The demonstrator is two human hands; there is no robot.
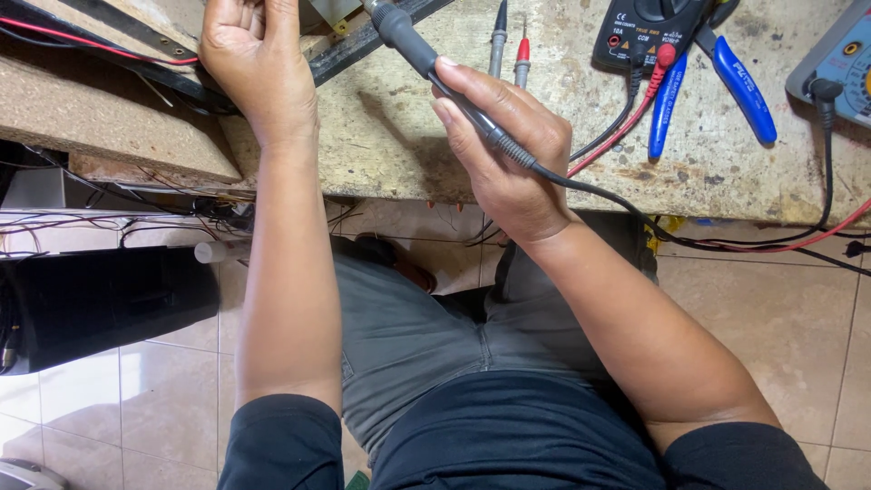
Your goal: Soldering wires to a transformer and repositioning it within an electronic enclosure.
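Head cam looking straight down: the soldering iron (435,77) sits in the right hand (504,154), held like a pen, fingers wrapped snug round the dark handle w/ thumb on top. It's angled up toward the far edge of the surface, tip out of frame at the top. Its black cord (635,210) runs off the back of the handle, over the near edge and away to the right.

Left hand (254,59) is up at the far left part of the surface, fingers curled in, resting on some flat board/metal piece (109,32) w/ red and black wires over it. Can't tell if it's actually pinching anything, fingertips are cut off by the frame.

Just past the iron, two multimeter probes (510,45) (one black, one red) lie on the bare worn surface (408,154). Further right, a black multimeter (649,32) at the far edge w/ leads plugged in, blue-handled pliers (717,86) right beside it, and a grey unit (839,63) in the far right corner.

Below the near edge: grey trousers, tiled floor, tangle of wires and a black box (100,304) on the left.
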